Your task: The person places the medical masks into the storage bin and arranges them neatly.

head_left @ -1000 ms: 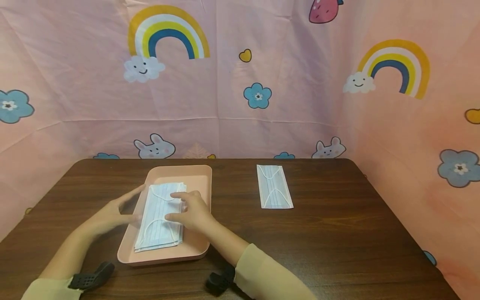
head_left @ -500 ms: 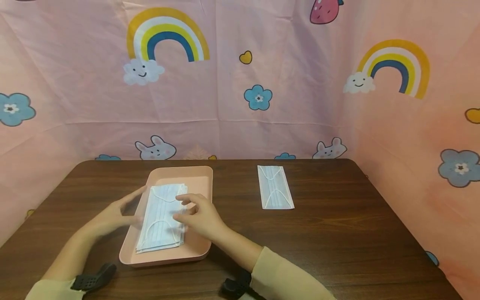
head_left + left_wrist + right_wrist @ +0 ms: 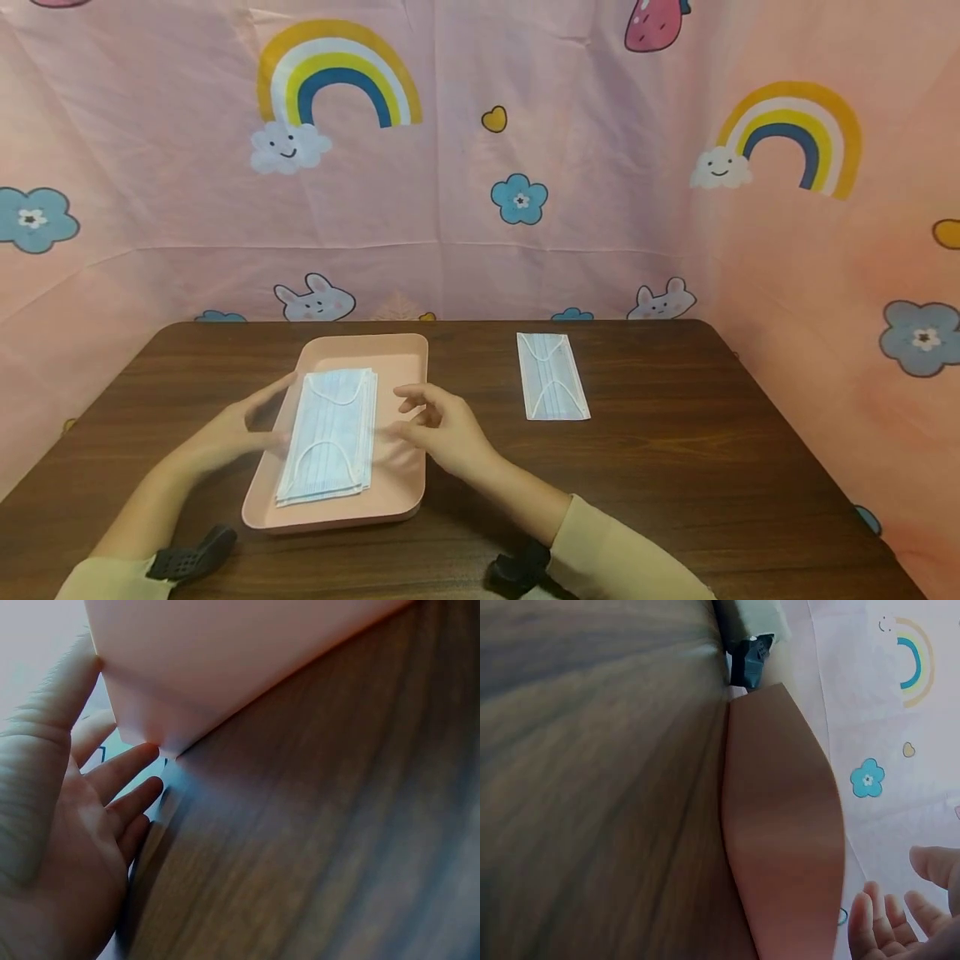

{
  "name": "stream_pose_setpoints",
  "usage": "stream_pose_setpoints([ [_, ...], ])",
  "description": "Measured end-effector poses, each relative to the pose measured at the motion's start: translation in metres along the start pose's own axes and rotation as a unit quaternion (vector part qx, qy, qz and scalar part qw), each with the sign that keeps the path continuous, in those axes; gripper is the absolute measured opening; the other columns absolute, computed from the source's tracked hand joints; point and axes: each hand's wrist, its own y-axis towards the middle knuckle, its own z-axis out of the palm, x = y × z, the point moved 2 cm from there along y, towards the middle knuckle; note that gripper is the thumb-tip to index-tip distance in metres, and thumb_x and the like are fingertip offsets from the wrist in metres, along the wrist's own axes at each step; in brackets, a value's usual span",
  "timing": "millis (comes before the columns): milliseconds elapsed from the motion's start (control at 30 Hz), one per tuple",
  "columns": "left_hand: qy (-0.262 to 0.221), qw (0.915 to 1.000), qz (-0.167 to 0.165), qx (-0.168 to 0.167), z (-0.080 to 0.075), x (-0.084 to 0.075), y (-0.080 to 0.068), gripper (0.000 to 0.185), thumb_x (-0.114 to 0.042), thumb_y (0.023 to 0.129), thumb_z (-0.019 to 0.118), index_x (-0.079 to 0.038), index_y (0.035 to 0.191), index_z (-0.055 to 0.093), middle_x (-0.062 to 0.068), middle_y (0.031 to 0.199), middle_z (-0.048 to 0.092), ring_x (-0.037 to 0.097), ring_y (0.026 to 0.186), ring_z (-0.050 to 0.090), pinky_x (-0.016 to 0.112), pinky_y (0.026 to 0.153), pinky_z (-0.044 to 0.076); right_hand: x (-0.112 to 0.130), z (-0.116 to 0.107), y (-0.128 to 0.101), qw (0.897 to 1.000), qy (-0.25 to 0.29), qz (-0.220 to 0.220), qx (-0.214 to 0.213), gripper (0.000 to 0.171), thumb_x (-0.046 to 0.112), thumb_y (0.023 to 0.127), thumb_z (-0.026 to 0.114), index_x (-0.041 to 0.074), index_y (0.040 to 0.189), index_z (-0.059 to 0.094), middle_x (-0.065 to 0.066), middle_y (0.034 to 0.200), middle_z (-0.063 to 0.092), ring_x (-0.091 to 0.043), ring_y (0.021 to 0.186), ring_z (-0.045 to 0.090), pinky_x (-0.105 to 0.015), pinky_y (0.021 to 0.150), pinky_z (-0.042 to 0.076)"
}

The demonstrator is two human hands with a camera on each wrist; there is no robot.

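Stack of face masks point(image 3: 328, 435) lies in the pink tray point(image 3: 408, 354) on the desk point(image 3: 675, 467), long axis running away from the person, ear loops up. Left hand point(image 3: 225, 433): fingers straight, resting at the tray's left rim, nearest the stack. Right hand point(image 3: 442, 425): relaxed, holding nothing, just right of the stack above the tray's edge. Single mask point(image 3: 552, 377) lies well apart to the right, same axis.
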Motion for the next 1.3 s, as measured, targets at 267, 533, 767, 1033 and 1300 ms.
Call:
stream_pose_setpoints([
  [267, 0.006, 1.0, 0.002, -0.003, 0.003, 0.001, 0.0, 0.095, -0.024, 0.077, 0.076, -0.019, 0.154, 0.021, 0.028, 0.152, 0.02, 0.058, 0.133, 0.013, 0.078, 0.091, 0.019, -0.03, -0.033, -0.002, 0.999, -0.038, -0.017, -0.024, 0.034, 0.01, 0.087, 0.07, 0.01, 0.12, 0.064, -0.012, 0.105, 0.063, -0.015, 0.084, 0.062, -0.027, 0.071, 0.052],
  [533, -0.009, 0.9998, 0.014, -0.005, 0.005, 0.005, -0.002, 0.094, -0.021, 0.078, 0.076, -0.018, 0.154, 0.02, 0.025, 0.154, 0.018, 0.056, 0.135, 0.011, 0.078, 0.091, 0.017, -0.039, -0.065, -0.005, 0.998, -0.051, 0.001, -0.046, 0.037, 0.007, 0.087, 0.07, 0.004, 0.123, 0.061, -0.015, 0.109, 0.061, -0.024, 0.088, 0.063, -0.031, 0.073, 0.052],
  [767, -0.005, 0.9997, 0.02, -0.009, 0.006, 0.007, -0.002, 0.093, -0.021, 0.079, 0.075, -0.017, 0.154, 0.021, 0.027, 0.152, 0.02, 0.057, 0.134, 0.013, 0.078, 0.091, 0.018, -0.014, -0.092, -0.018, 0.995, -0.07, 0.016, -0.073, 0.035, 0.003, 0.088, 0.067, -0.003, 0.121, 0.059, -0.017, 0.11, 0.06, -0.027, 0.092, 0.06, -0.028, 0.073, 0.051],
  [1033, -0.005, 0.9998, 0.017, -0.008, 0.006, 0.006, -0.003, 0.093, -0.022, 0.079, 0.075, -0.017, 0.154, 0.02, 0.028, 0.152, 0.018, 0.058, 0.134, 0.012, 0.079, 0.09, 0.018, -0.033, -0.127, -0.014, 0.99, -0.094, 0.025, -0.105, 0.037, 0.008, 0.089, 0.068, -0.001, 0.124, 0.059, -0.022, 0.114, 0.059, -0.033, 0.094, 0.059, -0.032, 0.074, 0.051],
  [1300, -0.005, 0.9997, 0.022, -0.01, 0.006, 0.006, -0.003, 0.093, -0.021, 0.079, 0.075, -0.017, 0.154, 0.02, 0.028, 0.152, 0.02, 0.057, 0.134, 0.013, 0.078, 0.091, 0.019, -0.062, -0.158, -0.004, 0.98, -0.133, 0.024, -0.144, 0.038, 0.014, 0.089, 0.07, 0.003, 0.124, 0.061, -0.018, 0.112, 0.062, -0.035, 0.095, 0.06, -0.035, 0.076, 0.05],
])
